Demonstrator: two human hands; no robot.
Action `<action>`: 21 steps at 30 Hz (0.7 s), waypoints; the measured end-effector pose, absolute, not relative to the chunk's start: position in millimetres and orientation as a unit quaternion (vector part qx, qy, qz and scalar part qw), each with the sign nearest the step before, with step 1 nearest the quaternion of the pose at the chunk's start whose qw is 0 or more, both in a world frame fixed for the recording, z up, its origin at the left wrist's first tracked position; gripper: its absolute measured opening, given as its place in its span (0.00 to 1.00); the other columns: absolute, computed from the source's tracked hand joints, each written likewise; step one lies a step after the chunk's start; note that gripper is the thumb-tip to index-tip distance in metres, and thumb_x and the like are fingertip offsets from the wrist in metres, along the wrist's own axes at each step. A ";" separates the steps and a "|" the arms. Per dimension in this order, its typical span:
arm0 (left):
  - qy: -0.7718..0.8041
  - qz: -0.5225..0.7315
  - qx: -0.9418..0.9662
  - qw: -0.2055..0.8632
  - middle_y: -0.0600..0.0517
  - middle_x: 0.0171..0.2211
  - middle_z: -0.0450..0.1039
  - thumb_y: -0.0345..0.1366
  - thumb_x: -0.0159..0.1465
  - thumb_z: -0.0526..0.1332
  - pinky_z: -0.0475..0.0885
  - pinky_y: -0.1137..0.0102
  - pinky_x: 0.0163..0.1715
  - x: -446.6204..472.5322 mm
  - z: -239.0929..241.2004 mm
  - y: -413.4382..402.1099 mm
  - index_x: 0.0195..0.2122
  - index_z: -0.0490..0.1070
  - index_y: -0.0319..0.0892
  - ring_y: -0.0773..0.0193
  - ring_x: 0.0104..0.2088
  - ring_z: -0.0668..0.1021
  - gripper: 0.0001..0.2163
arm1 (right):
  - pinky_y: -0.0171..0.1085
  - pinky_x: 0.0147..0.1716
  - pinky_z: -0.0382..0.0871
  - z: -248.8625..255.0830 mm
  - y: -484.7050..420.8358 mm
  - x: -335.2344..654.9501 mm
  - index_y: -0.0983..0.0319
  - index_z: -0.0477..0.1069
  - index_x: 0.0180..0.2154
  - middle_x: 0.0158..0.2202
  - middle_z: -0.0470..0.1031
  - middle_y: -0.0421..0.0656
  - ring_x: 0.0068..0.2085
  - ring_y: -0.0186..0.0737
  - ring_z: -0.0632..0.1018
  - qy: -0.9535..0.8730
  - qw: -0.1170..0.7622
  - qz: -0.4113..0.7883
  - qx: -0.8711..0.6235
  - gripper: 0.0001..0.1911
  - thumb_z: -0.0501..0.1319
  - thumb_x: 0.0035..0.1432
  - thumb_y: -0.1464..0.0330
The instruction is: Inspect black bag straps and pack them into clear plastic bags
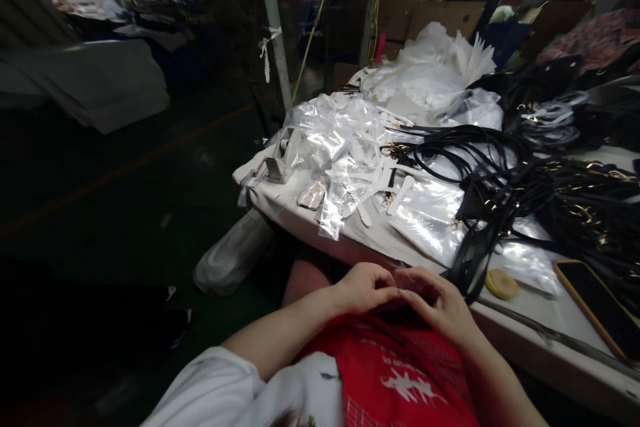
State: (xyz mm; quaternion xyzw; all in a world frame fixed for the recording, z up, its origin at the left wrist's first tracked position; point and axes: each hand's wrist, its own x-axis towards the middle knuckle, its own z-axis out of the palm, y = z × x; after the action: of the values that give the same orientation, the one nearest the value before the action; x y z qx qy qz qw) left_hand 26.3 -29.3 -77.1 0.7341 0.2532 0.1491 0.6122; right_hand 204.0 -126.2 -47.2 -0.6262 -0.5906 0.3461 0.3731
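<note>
My left hand (364,288) and my right hand (439,301) meet above my lap, just off the table's front edge. Their thumb tips touch and the fingers curl inward. Whatever may be between the fingertips is hidden or too small to name. A red apron (395,373) lies beneath both hands. Closest on the table are black straps (473,260) hanging toward the edge by my right hand, and a stack of clear plastic bags (430,220) beyond my hands.
The white-covered table (290,210) carries loose clear wrappers (325,127), white serrated strips (400,195), a small grey holder (283,159), a round yellow object (501,283) and a phone (600,303). Black straps with gold clasps (585,213) pile up at right. A metal pole (274,20) stands behind.
</note>
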 end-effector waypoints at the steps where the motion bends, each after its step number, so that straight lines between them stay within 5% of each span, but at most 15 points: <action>1: 0.249 0.141 0.739 0.610 0.50 0.27 0.76 0.47 0.62 0.63 0.65 0.76 0.28 26.3 -77.5 -29.3 0.30 0.78 0.35 0.67 0.28 0.73 0.17 | 0.41 0.42 0.74 -46.4 -125.4 201.7 0.58 0.77 0.42 0.42 0.80 0.48 0.42 0.48 0.79 -0.592 0.368 0.338 -0.633 0.13 0.63 0.59 0.59; 7: 0.233 0.096 0.735 0.629 0.55 0.24 0.71 0.48 0.57 0.65 0.60 0.76 0.24 28.3 -80.3 -33.7 0.31 0.77 0.34 0.70 0.25 0.68 0.18 | 0.37 0.26 0.66 -50.0 -121.9 191.9 0.58 0.70 0.22 0.23 0.73 0.41 0.26 0.40 0.73 -0.577 0.361 0.288 -0.674 0.16 0.66 0.55 0.56; 21: 0.279 0.081 0.675 0.678 0.59 0.18 0.56 0.39 0.51 0.65 0.52 0.75 0.21 47.6 -91.3 -49.4 0.18 0.62 0.39 0.72 0.22 0.58 0.14 | 0.33 0.23 0.61 -57.8 -130.5 190.4 0.60 0.65 0.17 0.19 0.71 0.39 0.23 0.36 0.71 -0.517 0.385 0.263 -0.718 0.17 0.69 0.49 0.63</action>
State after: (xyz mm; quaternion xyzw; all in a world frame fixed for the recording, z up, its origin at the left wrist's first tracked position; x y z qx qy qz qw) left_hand 47.6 -49.4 -91.3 0.6747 0.2789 0.0810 0.6785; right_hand 190.4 -130.5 -57.8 -0.7182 -0.5170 0.2628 0.3846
